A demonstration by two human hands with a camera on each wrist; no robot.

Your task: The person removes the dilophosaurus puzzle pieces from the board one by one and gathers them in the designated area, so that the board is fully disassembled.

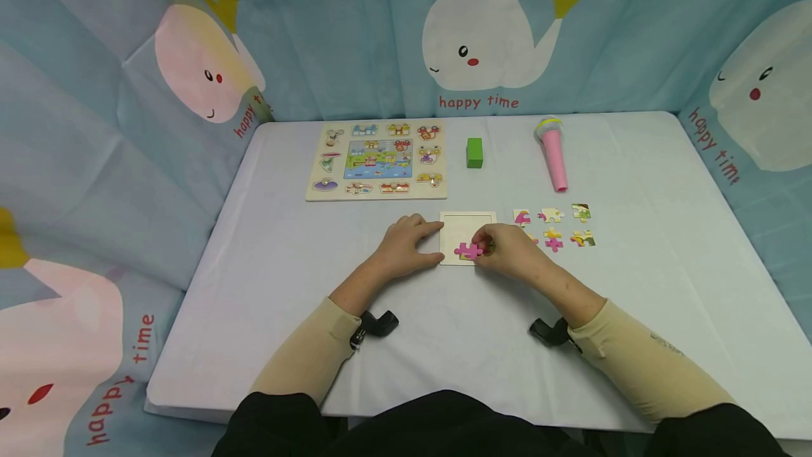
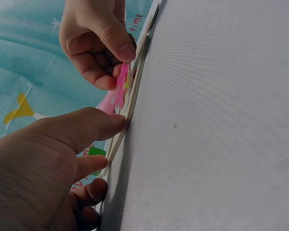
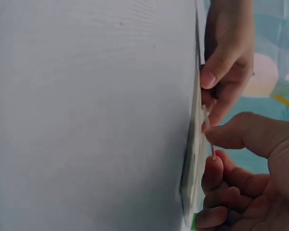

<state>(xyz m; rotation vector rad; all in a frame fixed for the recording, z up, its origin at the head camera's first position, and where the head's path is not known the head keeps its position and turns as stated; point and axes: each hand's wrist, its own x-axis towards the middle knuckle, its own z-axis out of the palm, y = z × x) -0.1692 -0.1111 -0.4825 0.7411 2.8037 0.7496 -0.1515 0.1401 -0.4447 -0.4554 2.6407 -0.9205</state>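
Note:
A small square wooden puzzle tray [image 1: 452, 238] with a raised rim lies in front of the person. My left hand [image 1: 404, 245] touches its left side, thumb and index finger spread apart along the rim. The right hand [image 1: 507, 249] pinches a pink and yellow jigsaw piece [image 1: 468, 252] between thumb and finger, over the lower part of the tray. In the left wrist view that jigsaw piece [image 2: 121, 86] stands tilted above the tray rim [image 2: 133, 103]. The right wrist view shows the piece [image 3: 212, 144] edge-on in the fingertips.
Several loose jigsaw pieces [image 1: 553, 216] lie right of the tray, partly behind the right hand. Farther back are a wooden peg puzzle board [image 1: 378, 192], a green block [image 1: 474, 153] and a pink toy microphone [image 1: 555, 157]. A whale-print curtain [image 1: 355, 34] surrounds the white table [image 1: 266, 231].

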